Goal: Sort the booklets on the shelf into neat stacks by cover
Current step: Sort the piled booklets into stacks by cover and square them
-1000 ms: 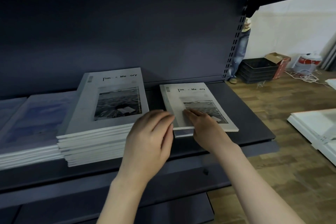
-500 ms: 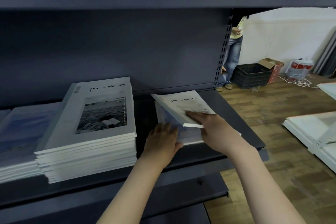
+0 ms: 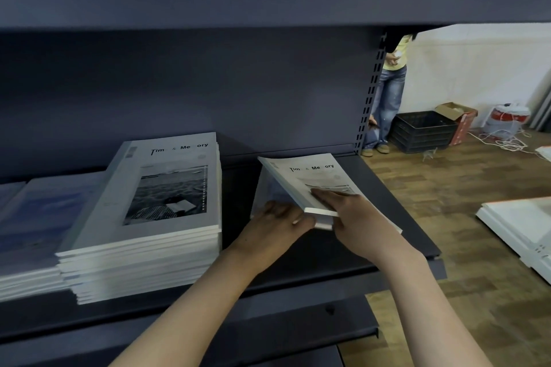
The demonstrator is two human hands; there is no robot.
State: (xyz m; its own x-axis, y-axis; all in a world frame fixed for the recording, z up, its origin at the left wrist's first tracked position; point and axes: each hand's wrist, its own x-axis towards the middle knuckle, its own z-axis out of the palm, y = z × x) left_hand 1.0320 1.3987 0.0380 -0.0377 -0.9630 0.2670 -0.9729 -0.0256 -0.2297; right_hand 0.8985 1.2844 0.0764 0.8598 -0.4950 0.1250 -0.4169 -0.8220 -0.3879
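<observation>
Booklets with the "Time & Memory" cover sit in two places on the dark shelf (image 3: 396, 217): a tall stack (image 3: 149, 217) at its middle, and, just to the right of that stack, a small loose pile.

From the head camera, the only view, the top booklet (image 3: 304, 180) of that small pile is tilted, its left edge raised off the pale-blue booklet (image 3: 269, 192) beneath it. The right hand (image 3: 354, 217) lies on its cover with fingers laid flat and the thumb seemingly under the near edge, gripping it; lifting it this way probably frees the differently covered booklet underneath. The left hand (image 3: 280, 223) reaches in beside the tall stack, fingers curled at the near corner of the lower booklet, apparently pinching it, likely to draw it out or steady it. To the left of the tall stack lies a lower stack of blue-covered booklets (image 3: 32, 226), where the pale-blue one would seem to belong. Beyond the shelf's right end a person (image 3: 390, 89) stands beside a black crate (image 3: 423, 131).
</observation>
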